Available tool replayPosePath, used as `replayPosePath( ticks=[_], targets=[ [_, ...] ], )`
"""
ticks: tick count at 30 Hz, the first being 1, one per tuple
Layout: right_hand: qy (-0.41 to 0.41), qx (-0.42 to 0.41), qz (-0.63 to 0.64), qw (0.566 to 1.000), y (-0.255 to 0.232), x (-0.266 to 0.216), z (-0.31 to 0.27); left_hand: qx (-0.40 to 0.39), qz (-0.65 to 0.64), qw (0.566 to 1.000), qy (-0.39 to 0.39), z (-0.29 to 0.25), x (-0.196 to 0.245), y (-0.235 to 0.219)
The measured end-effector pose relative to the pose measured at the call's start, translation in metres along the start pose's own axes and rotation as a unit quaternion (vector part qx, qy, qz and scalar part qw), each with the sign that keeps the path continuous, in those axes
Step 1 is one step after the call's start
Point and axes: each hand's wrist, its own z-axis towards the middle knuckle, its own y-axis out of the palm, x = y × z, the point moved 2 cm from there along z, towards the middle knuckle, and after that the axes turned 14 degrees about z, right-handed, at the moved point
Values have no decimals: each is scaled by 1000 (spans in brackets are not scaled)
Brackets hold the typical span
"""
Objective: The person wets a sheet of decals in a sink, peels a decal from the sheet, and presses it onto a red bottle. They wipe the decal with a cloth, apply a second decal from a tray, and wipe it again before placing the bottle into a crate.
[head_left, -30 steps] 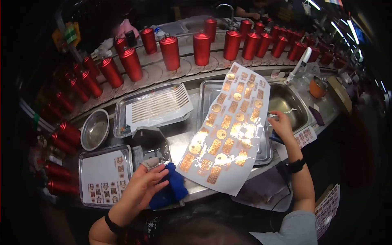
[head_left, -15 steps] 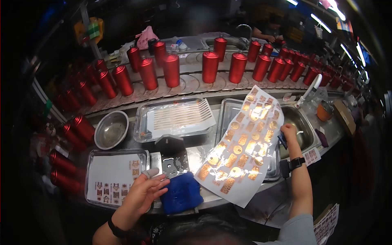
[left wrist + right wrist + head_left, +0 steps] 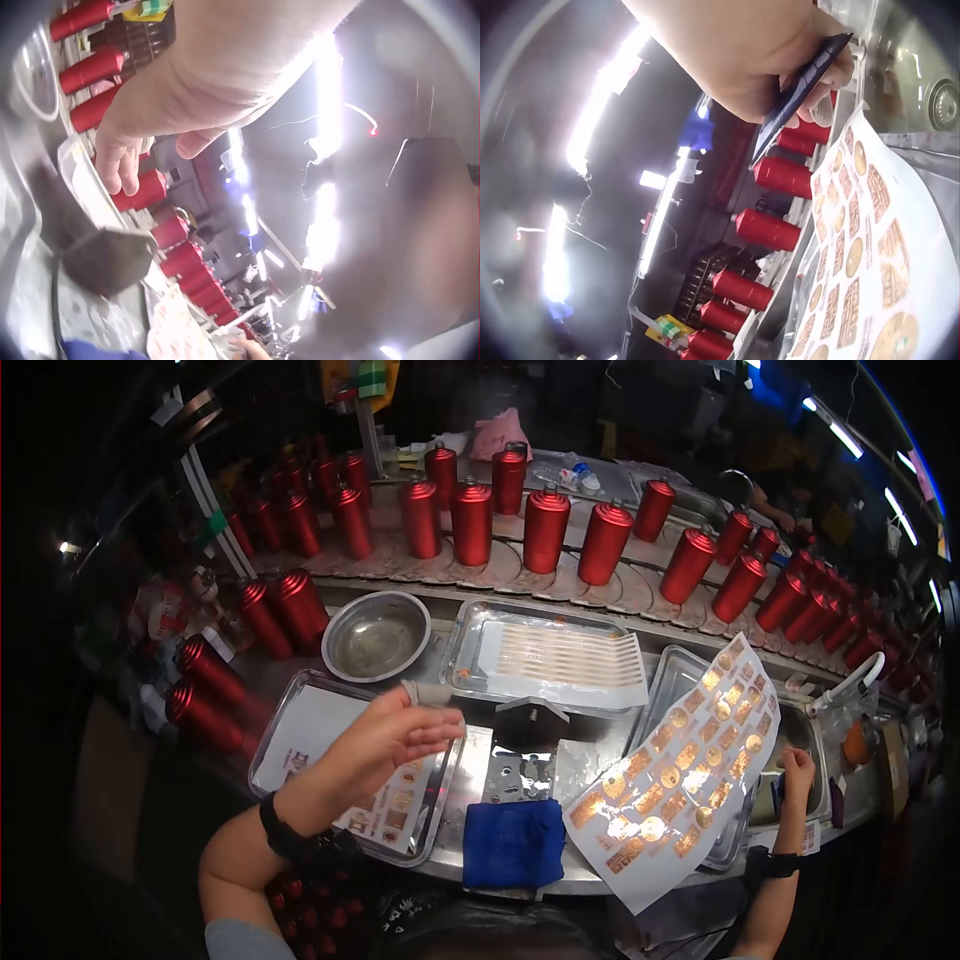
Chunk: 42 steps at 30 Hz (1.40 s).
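Note:
My left hand (image 3: 375, 745) hovers over the left tray (image 3: 300, 690), fingers loosely extended, a pale cover on one digit. In that tray lies a white sheet with printed brown-gold designs (image 3: 405, 795). My right hand (image 3: 797, 772), by the sink, grips a flat dark blue scraper-like piece (image 3: 802, 94). Beside it a long white sheet with shiny gold designs (image 3: 690, 760) slants across the right tray (image 3: 668, 672), its lower end past the counter's front edge. Between the hands lie a folded blue cloth (image 3: 513, 844) and a wet metal plate with a dark upright piece (image 3: 532, 722).
Red bottles (image 3: 546, 532) line the curved conveyor (image 3: 490, 572) behind the counter. A metal bowl (image 3: 376, 637) and a tray with a striped sheet (image 3: 570, 665) stand toward the back. At right are the sink (image 3: 822, 745), a white faucet (image 3: 850, 682) and an orange pot (image 3: 856, 744).
The head view has swung left, shifting the counter rightward in frame. My left hand has moved from near the blue cloth to over the left tray. My right hand stays by the sink.

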Motion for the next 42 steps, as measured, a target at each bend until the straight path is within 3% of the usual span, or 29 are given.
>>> replayPosePath(
  ticks=[4,7,8,11,12,14,16,18,20,22,24,25,26,30,31,33,34,36,38,40,42],
  targets=[
    [-11,-44,13,999,6,-22,-36,121,81,985,91,60,20,-42],
    [-20,-67,2,998,-5,-1,-50,231,143,953,137,104,14,-100],
    [14,-87,5,996,-7,-4,-57,266,164,939,144,113,9,-121],
    [2,-80,0,997,-19,12,-61,500,224,800,244,114,3,-176],
    [0,-63,-13,998,-22,19,-61,527,223,779,257,107,2,-192],
    [44,-83,-43,995,49,-110,-118,575,219,736,283,83,-4,-228],
    [36,-98,-38,994,49,-106,-114,660,312,613,302,47,-20,-263],
    [25,-97,-39,994,50,-105,-113,731,392,484,278,-12,-17,-257],
    [8,-91,-47,995,56,-106,-109,784,440,392,195,-55,-32,-266],
    [-22,-110,-7,994,47,-64,-79,807,477,347,-9,-78,-55,-285],
    [-25,-123,4,992,52,-57,-71,715,482,499,-89,-89,-80,-309],
    [-13,-125,-5,992,59,-65,-70,726,514,457,-19,-88,-98,-325],
    [0,-125,-16,992,71,-81,-75,723,507,469,-13,-91,-98,-324],
    [-22,-161,43,986,110,-130,-111,719,484,481,129,-100,-97,-323],
    [14,-159,32,987,118,-151,-126,712,480,489,155,-101,-97,-325],
    [83,-152,16,985,131,-188,-153,692,466,521,180,-107,-97,-332],
    [65,-159,26,985,127,-191,-156,676,455,545,198,-111,-94,-335],
    [21,-178,53,982,130,-192,-162,680,456,536,207,-122,-81,-324],
    [43,-192,28,980,136,-211,-170,674,447,549,212,-135,-57,-298],
    [48,-196,-23,979,146,-229,-180,645,403,604,238,-147,-33,-273],
    [1,-201,-24,979,181,-244,-199,570,306,688,329,-145,-20,-251]
  ],
)
